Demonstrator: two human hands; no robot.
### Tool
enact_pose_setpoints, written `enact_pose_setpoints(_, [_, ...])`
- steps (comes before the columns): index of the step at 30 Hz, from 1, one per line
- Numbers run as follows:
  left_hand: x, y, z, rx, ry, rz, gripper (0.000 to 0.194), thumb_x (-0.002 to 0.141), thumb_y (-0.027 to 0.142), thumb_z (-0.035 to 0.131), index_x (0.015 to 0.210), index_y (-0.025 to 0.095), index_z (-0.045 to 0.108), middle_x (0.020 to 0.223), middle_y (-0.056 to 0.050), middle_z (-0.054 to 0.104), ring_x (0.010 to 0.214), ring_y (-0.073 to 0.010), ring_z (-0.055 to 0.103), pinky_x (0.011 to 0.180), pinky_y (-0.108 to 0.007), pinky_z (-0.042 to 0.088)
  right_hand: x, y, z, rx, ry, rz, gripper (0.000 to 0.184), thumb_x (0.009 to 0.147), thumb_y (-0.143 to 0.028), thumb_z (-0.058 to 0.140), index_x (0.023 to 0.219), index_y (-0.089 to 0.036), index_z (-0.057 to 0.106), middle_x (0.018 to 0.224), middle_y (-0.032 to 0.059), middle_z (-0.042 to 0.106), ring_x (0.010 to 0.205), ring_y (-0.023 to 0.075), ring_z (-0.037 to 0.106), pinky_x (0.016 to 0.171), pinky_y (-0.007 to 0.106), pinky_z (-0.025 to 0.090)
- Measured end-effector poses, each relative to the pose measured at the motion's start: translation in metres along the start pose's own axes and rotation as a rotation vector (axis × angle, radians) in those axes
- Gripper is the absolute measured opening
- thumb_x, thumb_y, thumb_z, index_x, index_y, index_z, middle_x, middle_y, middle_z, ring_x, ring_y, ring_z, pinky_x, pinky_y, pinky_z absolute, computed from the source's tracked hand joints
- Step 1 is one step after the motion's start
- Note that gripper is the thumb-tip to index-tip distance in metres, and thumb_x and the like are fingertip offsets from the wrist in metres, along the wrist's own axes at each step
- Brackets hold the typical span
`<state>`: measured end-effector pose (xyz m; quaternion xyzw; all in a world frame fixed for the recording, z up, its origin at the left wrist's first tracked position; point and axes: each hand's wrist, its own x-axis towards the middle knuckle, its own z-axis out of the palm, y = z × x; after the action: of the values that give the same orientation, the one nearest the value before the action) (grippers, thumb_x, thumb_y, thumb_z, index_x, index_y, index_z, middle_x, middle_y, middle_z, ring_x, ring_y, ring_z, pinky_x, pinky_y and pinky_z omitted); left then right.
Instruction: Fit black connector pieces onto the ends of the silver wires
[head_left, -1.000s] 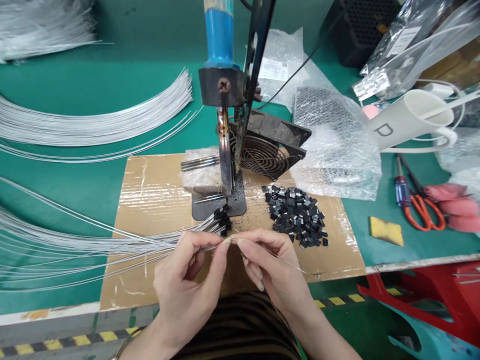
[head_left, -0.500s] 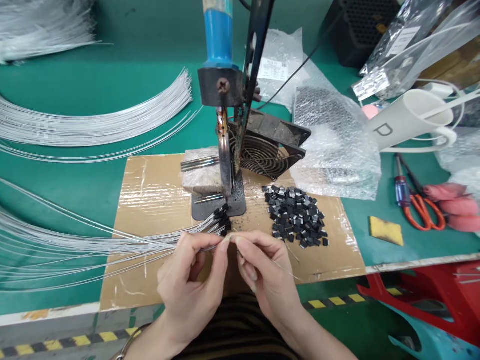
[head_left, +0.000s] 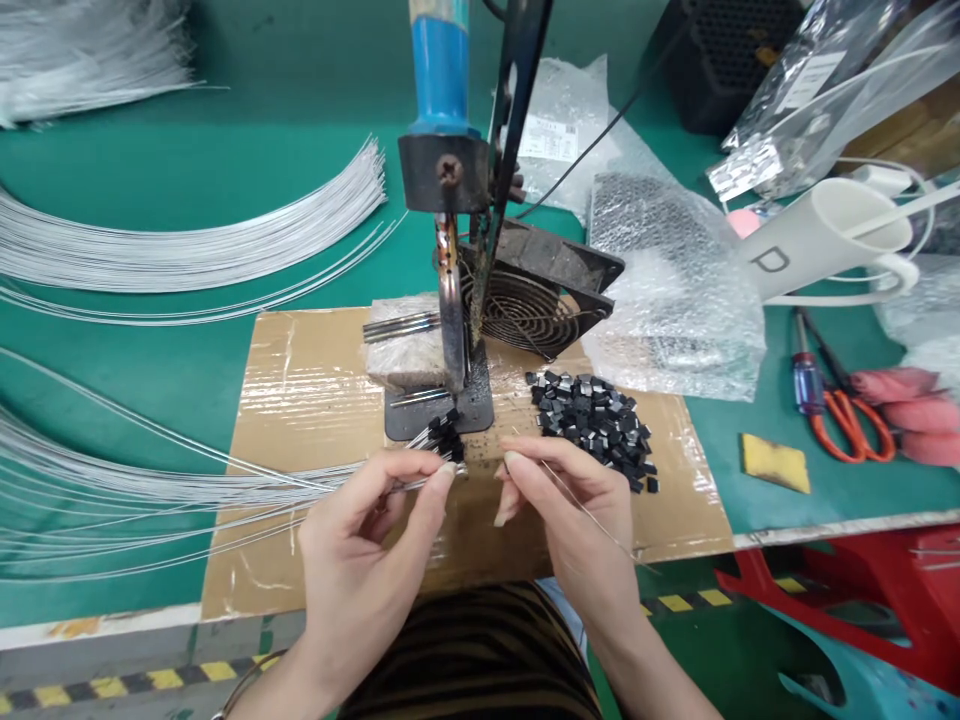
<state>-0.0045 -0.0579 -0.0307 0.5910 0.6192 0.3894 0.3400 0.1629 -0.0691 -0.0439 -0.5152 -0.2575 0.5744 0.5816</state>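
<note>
My left hand (head_left: 375, 550) is closed, pinching the end of a thin grey cable (head_left: 409, 485) between thumb and forefinger. A small bare tip shows just past the thumb. Across a gap, my right hand (head_left: 581, 510) is closed on a thin silvery wire (head_left: 592, 517), which runs back over the fingers toward the wrist. Behind the left fingertips lie black connectors (head_left: 448, 438) on the ends of a bundle of grey cables (head_left: 300, 488). Loose black connectors (head_left: 596, 420) form a pile beyond the right hand.
A soldering iron (head_left: 450, 300) hangs tip down from a stand, beside a dusty fan (head_left: 540, 290). Cardboard (head_left: 300, 380) covers the green bench. More cables (head_left: 225, 255) lie at left; a sponge (head_left: 775, 462), scissors (head_left: 851, 425) and a mug (head_left: 795, 255) are at right.
The hands, whose fingertips met before, are now apart. My right hand has moved right with the thin wire, and my left hand has shifted slightly left, still pinching the cable.
</note>
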Motion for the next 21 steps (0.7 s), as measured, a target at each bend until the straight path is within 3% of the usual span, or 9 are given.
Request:
enact_pose_setpoints(2, [-0.0002, -0.001, -0.0007, 0.008, -0.01, 0.007, 0.002, 0.092, 0.023, 0.076, 0.092, 0.022, 0.077, 0.079, 0.001, 0.076, 0.063, -0.0113, 0.067, 0.054, -0.019, 0.05, 0.0004, -0.002, 0.0001, 0.011, -0.008, 0.006, 0.007, 0.091, -0.028, 0.083, 0.096, -0.023, 0.085, 0.068, 0.0002, 0.076, 0.055, 0.0134, 0.07, 0.056, 0.025, 0.063])
enact_pose_setpoints(6, [-0.0006, -0.0025, -0.0016, 0.019, -0.038, 0.03, 0.002, 0.093, 0.025, 0.075, 0.093, 0.023, 0.076, 0.077, 0.002, 0.075, 0.061, -0.0106, 0.063, 0.054, -0.02, 0.048, 0.0009, -0.0048, 0.0002, -0.037, 0.001, 0.014, 0.006, 0.09, -0.027, 0.084, 0.09, -0.022, 0.083, 0.066, -0.0026, 0.071, 0.042, 0.0074, 0.06, 0.042, 0.018, 0.052])
enact_pose_setpoints(8, [-0.0009, -0.0031, -0.002, 0.021, -0.054, 0.036, 0.003, 0.095, 0.025, 0.074, 0.095, 0.024, 0.076, 0.079, 0.001, 0.075, 0.063, -0.011, 0.064, 0.055, -0.02, 0.048, 0.0009, -0.0059, 0.0008, -0.071, -0.002, 0.006, 0.007, 0.092, -0.028, 0.082, 0.089, -0.021, 0.082, 0.065, -0.0032, 0.07, 0.041, 0.0058, 0.058, 0.042, 0.016, 0.049])
enact_pose_setpoints(21, [0.0007, -0.0008, -0.0027, 0.035, -0.061, -0.026, 0.005, 0.091, 0.027, 0.077, 0.091, 0.022, 0.077, 0.081, -0.001, 0.079, 0.065, -0.0128, 0.07, 0.057, -0.019, 0.053, -0.004, -0.0059, 0.0067, -0.055, -0.058, 0.016, 0.008, 0.097, -0.027, 0.078, 0.098, -0.026, 0.085, 0.072, -0.0018, 0.076, 0.05, 0.0061, 0.064, 0.054, 0.016, 0.056])
